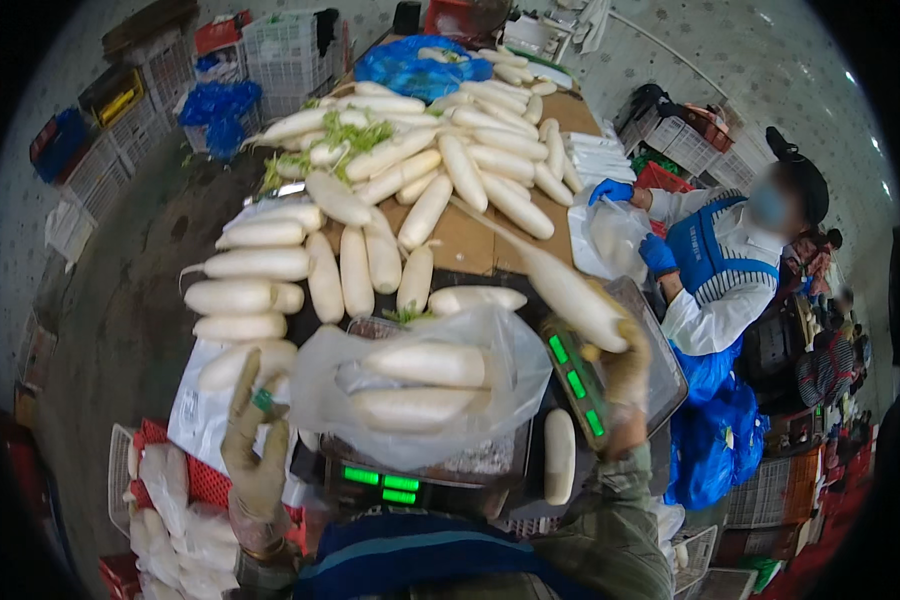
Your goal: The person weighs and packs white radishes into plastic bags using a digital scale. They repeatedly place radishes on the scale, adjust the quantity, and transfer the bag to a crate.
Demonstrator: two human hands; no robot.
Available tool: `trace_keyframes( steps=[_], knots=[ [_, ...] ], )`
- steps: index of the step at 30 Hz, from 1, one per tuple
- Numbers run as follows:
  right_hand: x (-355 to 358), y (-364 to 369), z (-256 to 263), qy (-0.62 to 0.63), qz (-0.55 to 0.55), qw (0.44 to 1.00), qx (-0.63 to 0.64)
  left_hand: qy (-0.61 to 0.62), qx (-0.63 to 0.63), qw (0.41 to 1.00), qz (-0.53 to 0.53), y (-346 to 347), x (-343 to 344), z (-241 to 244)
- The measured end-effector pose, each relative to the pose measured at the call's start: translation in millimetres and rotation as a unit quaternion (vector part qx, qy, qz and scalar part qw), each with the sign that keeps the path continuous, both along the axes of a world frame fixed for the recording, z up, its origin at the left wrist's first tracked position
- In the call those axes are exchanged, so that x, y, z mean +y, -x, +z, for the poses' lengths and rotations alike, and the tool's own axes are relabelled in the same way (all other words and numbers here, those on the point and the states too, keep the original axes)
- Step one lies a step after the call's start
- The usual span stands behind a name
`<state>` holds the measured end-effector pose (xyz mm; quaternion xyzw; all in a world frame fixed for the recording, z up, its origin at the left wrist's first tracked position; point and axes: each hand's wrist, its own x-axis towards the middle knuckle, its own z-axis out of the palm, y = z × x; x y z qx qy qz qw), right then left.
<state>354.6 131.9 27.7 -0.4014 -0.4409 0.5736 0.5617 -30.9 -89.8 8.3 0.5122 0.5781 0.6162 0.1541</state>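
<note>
My right hand (628,367), in a tan glove and slightly blurred, grips the thick end of a long white daikon radish (570,296). Its thin root points up and left, toward the pile. Beneath that radish is a scale display (576,382) with green lit digits. My gloved left hand (257,442) is raised with fingers apart, holding nothing, and a green band (262,399) circles one finger. Right of it, a clear plastic bag (516,352) with two daikons (424,365) inside lies on a weighing scale (487,469). A single daikon (559,457) rests right of this scale.
A large heap of daikons (457,161) with leafy tops covers the table's far part. Several daikons (255,265) line the left edge. At right a co-worker in blue gloves (658,255) handles a clear bag (616,232). Bagged daikons (180,547) fill a crate at lower left.
</note>
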Motion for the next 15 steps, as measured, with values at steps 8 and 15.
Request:
trace_keyframes(
  steps=[8,15],
  knots=[
    [-98.3,-106.0,7.3,-0.080,-0.114,0.990,-0.006,0.020,-0.071,0.997,0.036,9.6,-30.1,-8.6],
    [-119.3,-45.3,19.0,-0.055,-0.034,0.992,-0.106,0.066,-0.102,0.993,0.012,7.4,-52.5,-9.4]
  ],
)
